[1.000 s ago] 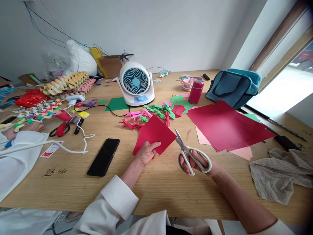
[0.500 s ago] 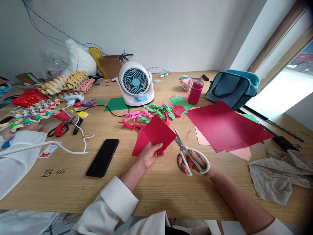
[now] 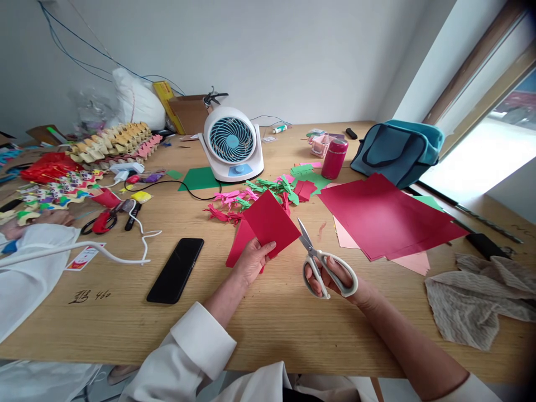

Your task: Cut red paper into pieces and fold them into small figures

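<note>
My left hand (image 3: 254,261) pinches a red sheet of paper (image 3: 272,222) by its lower corner, thumb on top. Under it, another red piece (image 3: 239,244) lies on the table. White-handled scissors (image 3: 313,254) are in my right hand (image 3: 330,276), fingers through the loops. Their blades are slightly parted and point up toward the paper's right corner, close to it; whether they touch I cannot tell. Behind the paper lies a heap of cut green, pink and red paper pieces (image 3: 268,188).
A black phone (image 3: 176,271) lies left of my forearm. Farther back stand a white fan (image 3: 232,142) and a red flask (image 3: 335,158). Large red sheets (image 3: 385,215), a blue bag (image 3: 396,152) and a cloth (image 3: 469,301) occupy the right. At left a co-worker's sleeve (image 3: 37,262) rests.
My left hand has raised the red sheet a little and turned it, uncovering more of the red piece below. The scissors have stayed almost in place.
</note>
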Available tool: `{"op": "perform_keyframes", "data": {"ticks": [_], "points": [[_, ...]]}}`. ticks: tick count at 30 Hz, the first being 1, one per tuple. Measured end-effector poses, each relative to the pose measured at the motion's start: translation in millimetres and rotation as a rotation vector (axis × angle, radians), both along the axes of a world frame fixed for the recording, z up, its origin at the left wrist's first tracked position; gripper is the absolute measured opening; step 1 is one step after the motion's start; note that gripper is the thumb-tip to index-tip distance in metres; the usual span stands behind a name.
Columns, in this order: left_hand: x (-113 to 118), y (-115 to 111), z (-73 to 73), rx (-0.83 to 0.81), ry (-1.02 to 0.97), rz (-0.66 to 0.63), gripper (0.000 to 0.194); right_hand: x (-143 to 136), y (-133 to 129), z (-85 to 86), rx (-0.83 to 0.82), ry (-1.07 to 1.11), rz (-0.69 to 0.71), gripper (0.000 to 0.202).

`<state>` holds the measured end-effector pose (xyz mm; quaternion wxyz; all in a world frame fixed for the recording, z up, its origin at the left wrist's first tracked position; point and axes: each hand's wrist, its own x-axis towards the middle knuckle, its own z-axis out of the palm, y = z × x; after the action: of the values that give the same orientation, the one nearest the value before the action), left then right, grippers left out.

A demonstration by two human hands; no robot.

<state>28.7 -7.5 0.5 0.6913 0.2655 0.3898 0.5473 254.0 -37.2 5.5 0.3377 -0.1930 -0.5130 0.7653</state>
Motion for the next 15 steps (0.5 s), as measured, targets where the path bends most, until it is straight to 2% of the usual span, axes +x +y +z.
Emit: {"op": "perform_keyframes", "data": {"ticks": [15], "points": [[-3.2, 4.0, -5.7, 0.039, -0.007, -0.002, 0.042, -3.0, -2.8, -2.9, 0.011, -0.019, -0.084, 0.049]]}}
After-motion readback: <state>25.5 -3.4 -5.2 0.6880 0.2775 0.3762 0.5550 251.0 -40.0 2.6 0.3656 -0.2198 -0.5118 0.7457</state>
